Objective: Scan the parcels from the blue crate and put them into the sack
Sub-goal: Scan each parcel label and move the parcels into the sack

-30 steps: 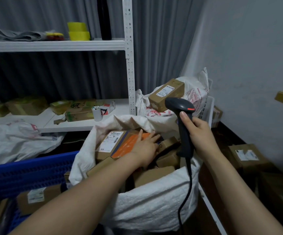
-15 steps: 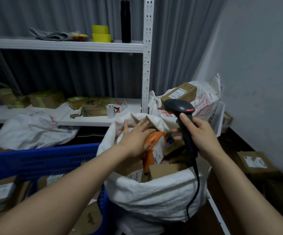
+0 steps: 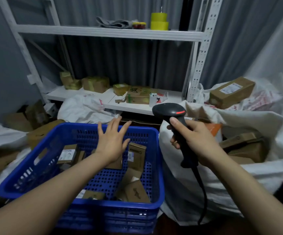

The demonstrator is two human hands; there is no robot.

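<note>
Since half a second ago the left hand (image 3: 112, 141) has left the sack (image 3: 188, 192), where it lay on an orange parcel (image 3: 213, 129), and it now hovers palm down over the far half of the blue crate (image 3: 79, 204). Its fingers are spread wide and straight and hold nothing. The view has swung left as well, so the crate fills the near left. The right hand (image 3: 193, 141) has its fingers curled round the handle of the black scanner (image 3: 168, 111), held upright between crate and sack, with a red strip showing on its head. The scanner's cable (image 3: 203, 192) hangs down in front of the sack's white wall. Several small brown parcels lie scattered on the crate's perforated floor: one with a white label (image 3: 67, 154) to the left of the left wrist, one standing just right of the hand (image 3: 136, 155), and another (image 3: 136, 192) near the right corner. The sack stands just right of the crate, open at the top, with brown boxes and the orange parcel inside (the right hand hides part of it). Behind them a white shelf rack (image 3: 103, 32) carries yellow tape rolls (image 3: 159, 21) on its upper shelf and taped boxes lower down. At far right a long cardboard box (image 3: 230, 92) rests on another white bag (image 3: 264, 97).
</note>
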